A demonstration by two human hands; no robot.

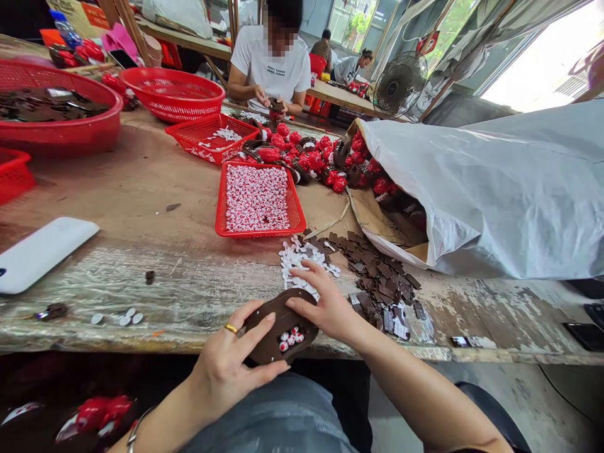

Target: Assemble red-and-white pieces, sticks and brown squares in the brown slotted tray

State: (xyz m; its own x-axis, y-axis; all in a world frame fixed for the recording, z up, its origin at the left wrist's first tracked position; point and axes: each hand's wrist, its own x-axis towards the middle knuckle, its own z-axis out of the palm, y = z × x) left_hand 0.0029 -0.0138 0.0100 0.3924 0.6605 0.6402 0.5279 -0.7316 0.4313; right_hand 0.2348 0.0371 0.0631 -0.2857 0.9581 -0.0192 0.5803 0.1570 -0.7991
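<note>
My left hand (231,352), with a gold ring on one finger, grips a dark brown oval plastic piece (268,308) at the bench's front edge. Several small red-and-white balls (291,338) sit in a recess of that piece. My right hand (325,302) has its fingers apart; its thumb lies at the upper right of the brown piece, and its other fingers reach over a pile of small white spoon-shaped parts (299,255). Right of that pile lies a heap of flat dark brown rectangular pieces (384,277).
A red basket of red-and-white balls (302,220) stands ahead. Behind it are red-and-brown figures (309,157), partly spilling from a large white sack (472,189). Red baskets (174,94) fill the back left. A white phone-like object (47,255) lies left. Across the bench sits a person (278,69).
</note>
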